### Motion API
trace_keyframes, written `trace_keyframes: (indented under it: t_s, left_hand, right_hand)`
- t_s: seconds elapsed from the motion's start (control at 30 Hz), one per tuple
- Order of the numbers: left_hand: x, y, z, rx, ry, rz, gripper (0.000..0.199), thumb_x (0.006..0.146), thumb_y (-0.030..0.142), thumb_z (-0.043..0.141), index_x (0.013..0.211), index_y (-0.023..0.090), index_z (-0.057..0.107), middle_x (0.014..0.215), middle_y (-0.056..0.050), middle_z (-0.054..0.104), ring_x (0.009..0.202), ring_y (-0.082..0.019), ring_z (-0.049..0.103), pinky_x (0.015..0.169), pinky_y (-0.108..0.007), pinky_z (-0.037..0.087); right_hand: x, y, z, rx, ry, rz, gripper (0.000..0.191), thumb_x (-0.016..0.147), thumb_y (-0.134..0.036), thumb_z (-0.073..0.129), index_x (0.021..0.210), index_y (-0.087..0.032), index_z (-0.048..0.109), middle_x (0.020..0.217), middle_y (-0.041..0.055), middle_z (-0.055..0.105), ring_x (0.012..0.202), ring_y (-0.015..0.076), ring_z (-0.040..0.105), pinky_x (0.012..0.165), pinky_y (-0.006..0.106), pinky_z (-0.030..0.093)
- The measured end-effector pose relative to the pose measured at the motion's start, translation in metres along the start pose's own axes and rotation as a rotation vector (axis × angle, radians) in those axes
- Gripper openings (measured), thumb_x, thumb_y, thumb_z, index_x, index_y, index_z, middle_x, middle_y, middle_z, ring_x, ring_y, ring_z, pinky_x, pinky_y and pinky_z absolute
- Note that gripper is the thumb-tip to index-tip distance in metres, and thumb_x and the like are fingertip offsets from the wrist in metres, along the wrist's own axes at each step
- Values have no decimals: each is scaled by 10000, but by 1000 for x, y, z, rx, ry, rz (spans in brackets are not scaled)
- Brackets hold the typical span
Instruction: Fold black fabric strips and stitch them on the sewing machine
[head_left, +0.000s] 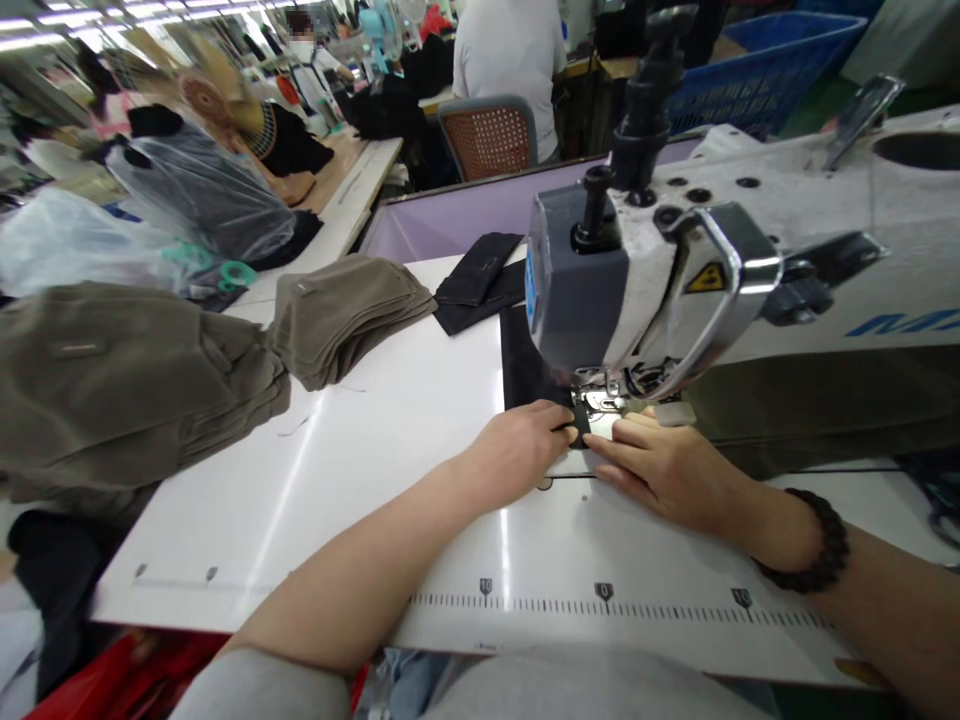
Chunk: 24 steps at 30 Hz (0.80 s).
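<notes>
A sewing machine (pixel 637 270) stands over the white table, its presser foot (pixel 600 385) low near the needle plate. Under and left of the machine head lies a black fabric piece (pixel 525 350). Its narrow near end reaches between my hands. My left hand (pixel 521 450) has its fingers bent and pressed together on that end, just left of the foot. From the right, my right hand (pixel 667 470) rests palm down with fingers stretched toward the foot, one fingertip at the fabric's edge. The machine partly hides the fabric.
Folded black pieces (pixel 480 275) lie behind the fabric. Olive fabric stacks (pixel 345 310) are on the left, and olive cloth (pixel 825 400) lies under the machine arm. Green-handled scissors (pixel 236 275) sit near plastic bags. A person (pixel 506 70) sits ahead; a blue crate (pixel 757 75) stands behind.
</notes>
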<state>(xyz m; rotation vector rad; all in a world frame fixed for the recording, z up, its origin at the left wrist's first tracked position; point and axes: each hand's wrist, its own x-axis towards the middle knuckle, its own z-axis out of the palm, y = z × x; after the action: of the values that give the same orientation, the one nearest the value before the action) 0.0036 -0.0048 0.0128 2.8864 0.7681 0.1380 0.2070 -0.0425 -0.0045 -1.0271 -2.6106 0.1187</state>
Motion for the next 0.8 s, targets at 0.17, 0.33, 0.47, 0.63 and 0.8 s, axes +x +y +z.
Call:
trace_keyframes:
  t_s: [0.17, 0.33, 0.47, 0.63, 0.8]
  left_hand:
    - [5, -5, 3, -9, -1, -47, 200, 888, 190, 428, 932, 108, 605, 1032, -80, 584, 1006, -185, 535, 893, -287, 453]
    - [11, -10, 3, -26, 9, -82, 185, 882, 200, 449, 934, 100, 596, 1030, -82, 580, 1028, -186, 526, 915, -290, 439]
    - [13, -14, 6, -6, 45, -105, 178, 866, 196, 477, 970, 105, 589, 1005, -76, 591, 987, -195, 545, 863, -299, 469]
    - [15, -19, 10, -3, 87, -124, 138, 853, 182, 491, 904, 112, 599, 945, -65, 604, 937, -191, 562, 821, -291, 483]
    - [16, -22, 12, -9, 119, -123, 127, 851, 181, 491, 870, 116, 599, 911, -61, 603, 915, -185, 567, 789, -275, 484]
  right_hand:
    - [3, 0, 2, -5, 5, 89, 305, 886, -305, 398, 1006, -124, 611, 748, 61, 596, 710, 174, 537, 650, 299, 392]
    - [5, 1, 6, -50, 5, 157, 314, 885, -299, 396, 1052, -123, 595, 841, 96, 617, 774, 188, 546, 670, 299, 404]
    - [4, 2, 11, -69, -21, 191, 347, 891, -325, 374, 1085, -130, 585, 879, 123, 614, 796, 196, 542, 668, 296, 408]
    - [3, 2, 12, -55, -25, 205, 361, 892, -349, 362, 1083, -139, 585, 886, 122, 610, 782, 192, 540, 645, 286, 403]
    - [3, 2, 12, -38, -42, 219, 357, 891, -353, 365, 1090, -149, 579, 892, 119, 603, 783, 186, 538, 651, 283, 400]
